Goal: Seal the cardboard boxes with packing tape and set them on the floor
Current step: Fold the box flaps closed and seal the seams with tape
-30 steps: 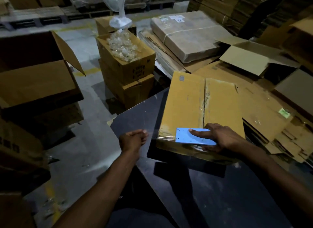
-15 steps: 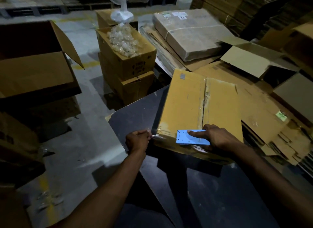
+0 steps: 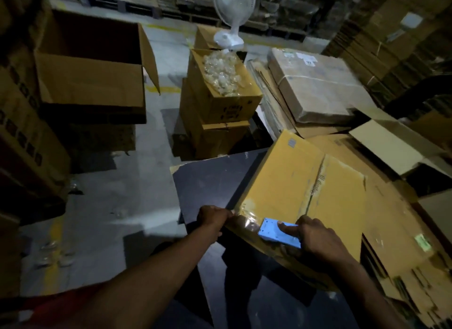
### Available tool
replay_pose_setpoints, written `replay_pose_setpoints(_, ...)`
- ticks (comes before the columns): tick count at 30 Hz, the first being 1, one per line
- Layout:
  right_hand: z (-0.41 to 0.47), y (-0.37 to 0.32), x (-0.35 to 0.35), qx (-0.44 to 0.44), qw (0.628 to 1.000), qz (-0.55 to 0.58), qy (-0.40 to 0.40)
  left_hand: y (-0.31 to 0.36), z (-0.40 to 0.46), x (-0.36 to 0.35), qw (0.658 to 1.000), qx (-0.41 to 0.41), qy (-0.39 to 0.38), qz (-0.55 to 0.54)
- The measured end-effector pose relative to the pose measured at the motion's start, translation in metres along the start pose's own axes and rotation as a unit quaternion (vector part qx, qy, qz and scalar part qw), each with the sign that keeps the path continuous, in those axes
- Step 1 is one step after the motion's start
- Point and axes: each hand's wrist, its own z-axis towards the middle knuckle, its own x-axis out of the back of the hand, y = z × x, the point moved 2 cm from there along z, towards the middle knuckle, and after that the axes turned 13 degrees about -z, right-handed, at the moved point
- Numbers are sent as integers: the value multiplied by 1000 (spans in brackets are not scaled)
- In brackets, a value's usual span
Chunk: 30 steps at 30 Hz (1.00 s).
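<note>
Tape [image 3: 244,222] stretches across the near edge of my box [image 3: 293,189], which lies on the dark table [image 3: 210,182]. My left hand [image 3: 214,217] pinches its free end; my right hand [image 3: 318,238] grips the blue dispenser [image 3: 274,232]. Slack could wrinkle it, I judge. The box's long axis points away, slightly left.

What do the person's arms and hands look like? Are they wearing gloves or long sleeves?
No gloves and no long sleeves. The left hand and the right hand are both bare, and both forearms are uncovered all the way down to the bottom of the picture. No watch, rings or bracelets show, though the light is dim. A bit of red cloth shows near the left arm, maybe a shirt.
</note>
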Motion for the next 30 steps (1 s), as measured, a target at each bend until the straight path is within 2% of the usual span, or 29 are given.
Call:
replay_pose_setpoints(3, 6, -8, 11, 14, 999, -34, 7, 1, 7, 8, 998, 66, -16, -9)
replay_pose_setpoints(4, 7, -11, 14, 22, 999, -43, 11, 2, 13, 14, 997, 52, -19, 47)
replay_pose_setpoints(6, 11, -15, 19, 35, 997, -65, 14, 9, 19, 24, 985, -29, 3, 168)
replay_pose_setpoints(7, 12, -17, 19, 38, 997, -70, 12, 12, 20, 29, 980, -79, 15, 180)
replay_pose_setpoints(9, 15, -17, 18, 44, 996, -72, 10, 11, 12, 27, 976, -187, -31, 108)
replay_pose_setpoints(11, 16, -14, 16, 48, 996, -70, 11, 6, -8, 16, 949, -242, -183, 80)
replay_pose_setpoints(12, 17, -11, 16, 51, 997, -65, 11, 1, -18, 9, 929, -258, -237, 118)
replay_pose_setpoints(13, 17, -9, 14, 53, 997, -56, 10, -5, -27, 5, 911, -279, -254, 168)
replay_pose_setpoints(15, 17, -4, 12, 58, 998, -36, 4, -9, -28, 4, 887, -318, -229, 244)
replay_pose_setpoints(18, 13, 4, 10, 55, 998, -9, -17, -8, -14, 6, 847, -304, -232, 370)
replay_pose_setpoints(20, 8, 8, 9, 46, 998, -3, -32, -5, -7, 7, 803, -331, -236, 435)
replay_pose_setpoints(21, 7, 9, 9, 44, 998, 0, -41, -3, -8, 6, 773, -391, -232, 443)
replay_pose_setpoints(22, 6, 9, 10, 45, 998, 0, -50, -2, -10, 3, 729, -473, -226, 439)
replay_pose_setpoints(24, 7, 8, 12, 41, 997, -5, -60, -8, -12, -9, 609, -621, -219, 442)
replay_pose_setpoints(25, 7, 8, 13, 37, 997, -2, -61, -12, -10, -15, 555, -669, -216, 444)
replay_pose_setpoints(26, 8, 9, 14, 30, 998, 2, -61, -15, -6, -20, 519, -700, -210, 443)
replay_pose_setpoints(30, 8, 11, 11, 10, 998, 0, -63, -12, 11, -18, 437, -755, -194, 449)
